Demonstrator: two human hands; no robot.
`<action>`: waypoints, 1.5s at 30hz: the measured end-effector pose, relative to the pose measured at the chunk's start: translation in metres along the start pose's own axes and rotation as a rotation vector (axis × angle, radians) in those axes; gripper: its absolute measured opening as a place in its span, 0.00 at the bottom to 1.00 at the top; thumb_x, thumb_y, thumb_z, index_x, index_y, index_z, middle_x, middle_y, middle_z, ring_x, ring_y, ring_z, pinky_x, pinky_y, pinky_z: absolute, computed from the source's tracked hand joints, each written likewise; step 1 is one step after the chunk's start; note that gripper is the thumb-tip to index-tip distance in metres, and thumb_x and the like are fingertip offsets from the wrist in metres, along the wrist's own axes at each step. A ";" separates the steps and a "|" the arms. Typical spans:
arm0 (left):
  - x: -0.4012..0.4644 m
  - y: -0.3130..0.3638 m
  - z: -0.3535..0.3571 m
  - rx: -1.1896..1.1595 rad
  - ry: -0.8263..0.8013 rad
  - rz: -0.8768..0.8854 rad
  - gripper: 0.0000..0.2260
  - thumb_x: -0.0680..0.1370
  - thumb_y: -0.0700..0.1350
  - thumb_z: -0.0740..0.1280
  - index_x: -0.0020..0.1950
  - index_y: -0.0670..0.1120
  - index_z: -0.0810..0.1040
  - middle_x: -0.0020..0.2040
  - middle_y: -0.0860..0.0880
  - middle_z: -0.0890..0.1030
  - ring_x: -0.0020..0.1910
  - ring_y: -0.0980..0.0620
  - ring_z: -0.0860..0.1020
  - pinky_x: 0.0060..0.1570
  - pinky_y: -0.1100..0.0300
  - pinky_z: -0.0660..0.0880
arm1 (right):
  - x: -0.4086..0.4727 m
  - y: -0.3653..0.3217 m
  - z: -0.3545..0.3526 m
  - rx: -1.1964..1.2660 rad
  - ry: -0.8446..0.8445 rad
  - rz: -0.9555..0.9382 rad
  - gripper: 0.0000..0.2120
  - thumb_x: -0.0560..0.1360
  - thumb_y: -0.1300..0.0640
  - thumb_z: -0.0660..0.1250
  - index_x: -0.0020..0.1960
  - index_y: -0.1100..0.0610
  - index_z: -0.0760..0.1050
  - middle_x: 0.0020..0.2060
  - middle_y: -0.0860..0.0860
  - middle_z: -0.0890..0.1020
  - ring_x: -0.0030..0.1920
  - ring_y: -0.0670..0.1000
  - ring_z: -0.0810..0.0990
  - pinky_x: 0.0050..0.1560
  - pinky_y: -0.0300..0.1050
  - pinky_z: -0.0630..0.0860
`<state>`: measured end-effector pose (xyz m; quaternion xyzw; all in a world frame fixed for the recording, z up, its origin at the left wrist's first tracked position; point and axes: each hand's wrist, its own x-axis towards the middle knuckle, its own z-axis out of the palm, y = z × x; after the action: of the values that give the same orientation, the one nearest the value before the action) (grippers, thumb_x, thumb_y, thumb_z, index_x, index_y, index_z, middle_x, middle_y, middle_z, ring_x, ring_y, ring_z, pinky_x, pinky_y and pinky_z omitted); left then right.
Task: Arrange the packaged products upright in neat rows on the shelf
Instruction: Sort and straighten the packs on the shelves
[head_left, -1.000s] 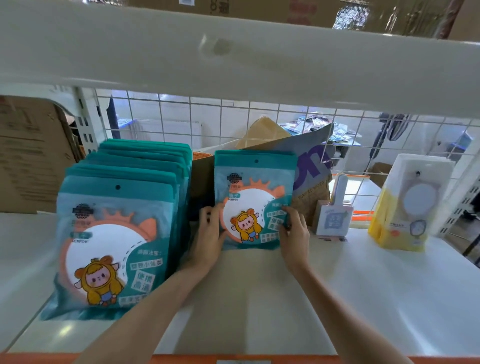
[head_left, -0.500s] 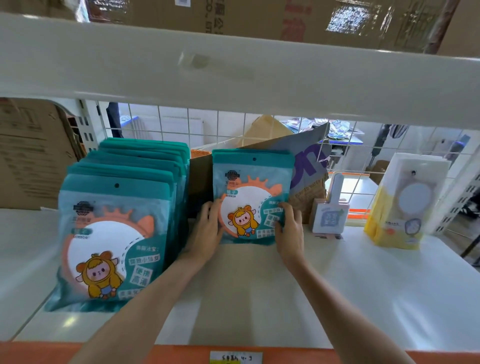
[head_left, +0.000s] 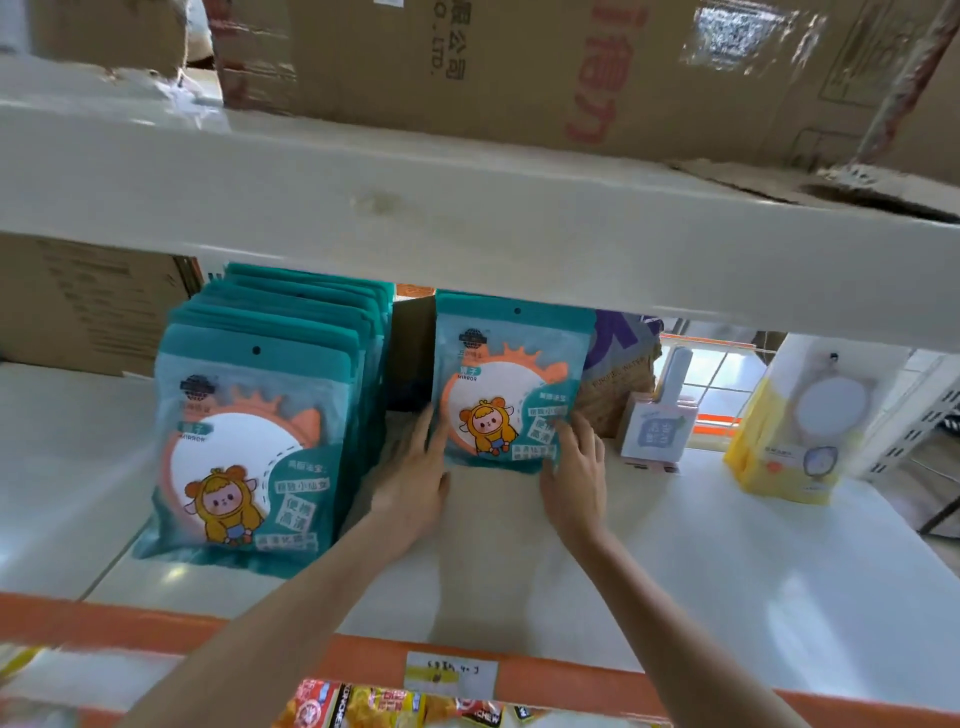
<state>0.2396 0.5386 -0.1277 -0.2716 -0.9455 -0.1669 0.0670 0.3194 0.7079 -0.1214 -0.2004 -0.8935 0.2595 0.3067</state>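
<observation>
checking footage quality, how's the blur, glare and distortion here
Head view: motion blur smears the upper shelf beam and both hands, left hand and right hand; soft glare patches on the white shelf; wide-angle bending at edges.

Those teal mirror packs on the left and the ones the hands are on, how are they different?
The left row of teal packs is many packs deep; the second stack looks only a few deep. The left row stands untouched, nearer the shelf front; the left hand and right hand flank the second stack, farther back. Both share the same cartoon design and stand upright.
</observation>
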 end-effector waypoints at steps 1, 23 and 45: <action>-0.006 0.001 -0.004 0.021 0.025 0.038 0.32 0.78 0.46 0.62 0.76 0.50 0.47 0.77 0.51 0.49 0.73 0.48 0.59 0.64 0.52 0.70 | -0.004 -0.004 -0.002 -0.013 -0.044 -0.011 0.21 0.74 0.66 0.66 0.66 0.59 0.70 0.69 0.57 0.68 0.68 0.59 0.65 0.64 0.57 0.70; -0.207 -0.189 -0.144 0.249 0.410 0.104 0.21 0.70 0.43 0.69 0.63 0.45 0.74 0.60 0.46 0.78 0.59 0.44 0.77 0.56 0.45 0.74 | -0.171 -0.237 0.052 0.064 -0.190 -0.474 0.28 0.66 0.65 0.74 0.65 0.59 0.73 0.60 0.55 0.78 0.61 0.57 0.74 0.59 0.55 0.73; -0.321 -0.446 -0.262 0.376 0.487 -0.332 0.24 0.73 0.44 0.71 0.67 0.42 0.71 0.64 0.43 0.75 0.63 0.43 0.74 0.64 0.47 0.64 | -0.206 -0.494 0.222 0.428 -0.766 -0.375 0.22 0.75 0.61 0.65 0.68 0.57 0.66 0.64 0.54 0.71 0.62 0.52 0.70 0.61 0.44 0.67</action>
<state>0.2804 -0.0666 -0.0765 -0.0493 -0.9472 -0.0585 0.3114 0.2270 0.1378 -0.0740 0.1420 -0.8894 0.4333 0.0310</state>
